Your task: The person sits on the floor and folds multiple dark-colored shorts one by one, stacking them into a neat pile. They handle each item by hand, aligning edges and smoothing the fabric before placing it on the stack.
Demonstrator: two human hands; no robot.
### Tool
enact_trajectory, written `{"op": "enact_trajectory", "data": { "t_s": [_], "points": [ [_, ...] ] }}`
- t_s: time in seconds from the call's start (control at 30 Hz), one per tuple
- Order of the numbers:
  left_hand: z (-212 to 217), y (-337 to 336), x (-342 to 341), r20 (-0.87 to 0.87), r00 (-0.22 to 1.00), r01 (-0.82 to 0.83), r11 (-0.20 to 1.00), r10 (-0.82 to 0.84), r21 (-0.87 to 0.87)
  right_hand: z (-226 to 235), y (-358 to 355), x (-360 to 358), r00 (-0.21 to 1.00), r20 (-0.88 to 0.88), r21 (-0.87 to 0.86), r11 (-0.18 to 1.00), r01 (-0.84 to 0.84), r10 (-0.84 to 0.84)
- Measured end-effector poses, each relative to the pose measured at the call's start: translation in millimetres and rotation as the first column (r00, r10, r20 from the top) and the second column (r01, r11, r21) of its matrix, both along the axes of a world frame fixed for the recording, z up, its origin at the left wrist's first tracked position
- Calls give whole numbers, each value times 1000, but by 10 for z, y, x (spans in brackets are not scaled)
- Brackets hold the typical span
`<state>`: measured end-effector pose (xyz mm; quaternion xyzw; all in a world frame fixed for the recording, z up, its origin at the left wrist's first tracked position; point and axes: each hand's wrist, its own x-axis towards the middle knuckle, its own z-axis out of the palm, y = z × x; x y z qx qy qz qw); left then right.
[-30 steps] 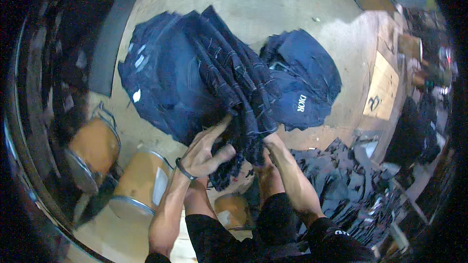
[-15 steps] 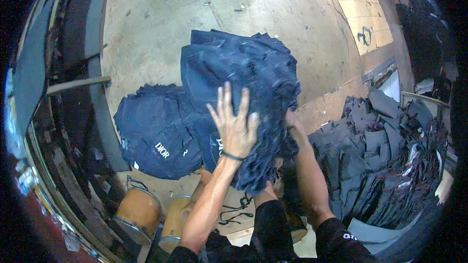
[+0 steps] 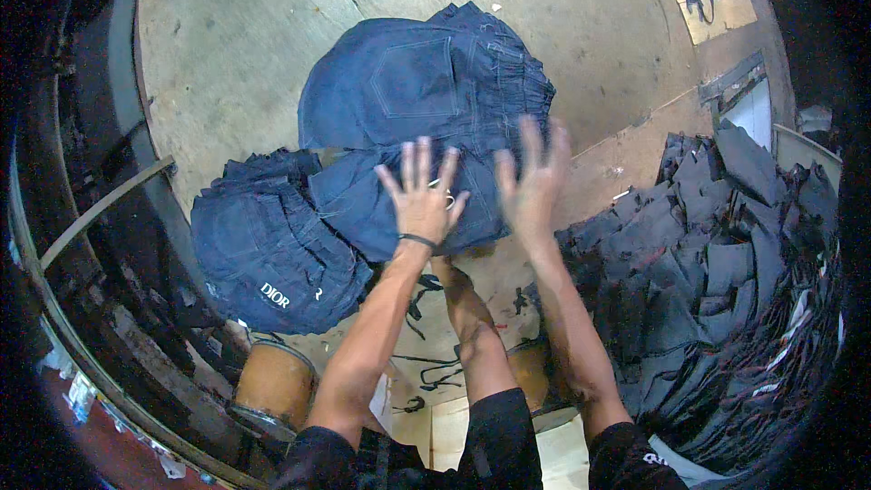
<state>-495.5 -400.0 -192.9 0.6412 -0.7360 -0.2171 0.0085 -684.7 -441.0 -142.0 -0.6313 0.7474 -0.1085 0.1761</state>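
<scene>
a dark-blue denim garment with pale stitching (image 3: 408,109) lies on the pale, scuffed floor (image 3: 236,82) in front of the person, its long axis running roughly from far to near. its gathered waist edge faces right, its smooth rounded side left; 1 stitched pocket shows on the far half. the left hand (image 3: 423,210) is spread wide, palm down, over the near half. the right hand (image 3: 532,191), blurred, is open and holds nothing beside the gathered edge; contact cannot be told. a folded dark-blue denim pile with white lettering (image 3: 231,231) sits left, slanting.
</scene>
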Motion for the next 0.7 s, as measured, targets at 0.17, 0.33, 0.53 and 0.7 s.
{"op": "enact_trajectory", "data": {
  "t_s": [0.17, 0.33, 0.53, 0.7],
  "points": [
    [-192, -206, 195, 261, 920, -332, 935, 291, 126, -652, -164, -233, 912, -311, 256, 948, -189, 266],
    [-637, -157, 2, 249, 932, -311, 932, 262, 184, -1315, -114, -722, 963, -136, 368, 915, -167, 231],
    [-183, 59, 356, 128, 976, -203, 954, 178, 222, -661, -229, -284, 859, -417, 381, 915, -131, 297],
    [418, 1343, 872, 151, 972, -231, 853, 180, 468, -108, 233, 679, 952, -172, 130, 964, -232, 252]
  ]
}}
